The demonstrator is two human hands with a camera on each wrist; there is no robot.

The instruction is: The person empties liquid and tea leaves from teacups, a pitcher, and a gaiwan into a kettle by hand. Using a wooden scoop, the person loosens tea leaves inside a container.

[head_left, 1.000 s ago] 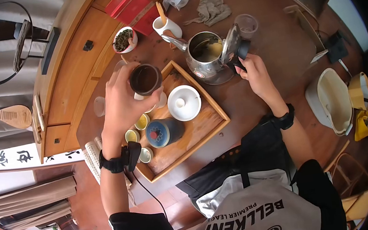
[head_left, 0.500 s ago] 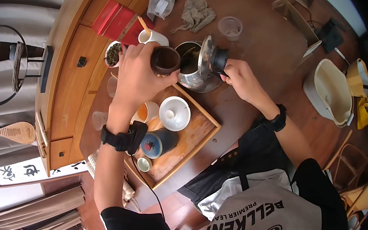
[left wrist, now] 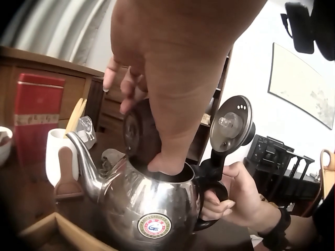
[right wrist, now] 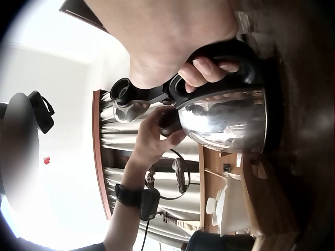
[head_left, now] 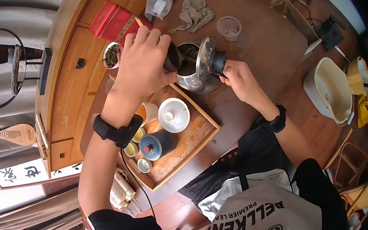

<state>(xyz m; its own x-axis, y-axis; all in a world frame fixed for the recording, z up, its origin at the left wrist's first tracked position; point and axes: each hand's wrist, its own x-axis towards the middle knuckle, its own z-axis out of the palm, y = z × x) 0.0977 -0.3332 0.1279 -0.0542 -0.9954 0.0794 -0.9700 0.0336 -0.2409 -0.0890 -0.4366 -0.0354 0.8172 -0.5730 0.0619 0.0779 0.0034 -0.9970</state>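
Observation:
My left hand (head_left: pixel 142 66) holds a dark brown cup (head_left: pixel 172 59) tipped over the open mouth of a shiny steel kettle (head_left: pixel 192 84). In the left wrist view the cup (left wrist: pixel 140 130) leans right at the kettle's rim, its inside turned away. The right hand (head_left: pixel 241 78) has its fingers curled round the kettle's black handle (right wrist: pixel 246 60). The hinged lid (head_left: pixel 205 58) stands raised on the handle side. Dark liquid shows inside the kettle in the head view. Beside it is a wooden tray (head_left: pixel 194 137).
On the tray sit a white lidded bowl (head_left: pixel 174 115), a blue canister (head_left: pixel 164 143), a white vessel of orange liquid (head_left: pixel 149 112) and small cups (head_left: pixel 144 165). Behind are a red tin (head_left: pixel 112 20), a bowl of leaves (head_left: pixel 111 55), a cloth (head_left: pixel 193 14) and a plastic cup (head_left: pixel 229 28).
My left hand has carried the dark cup right to the kettle's mouth and tipped it over. The right hand has kept its grip on the handle, the lid staying up.

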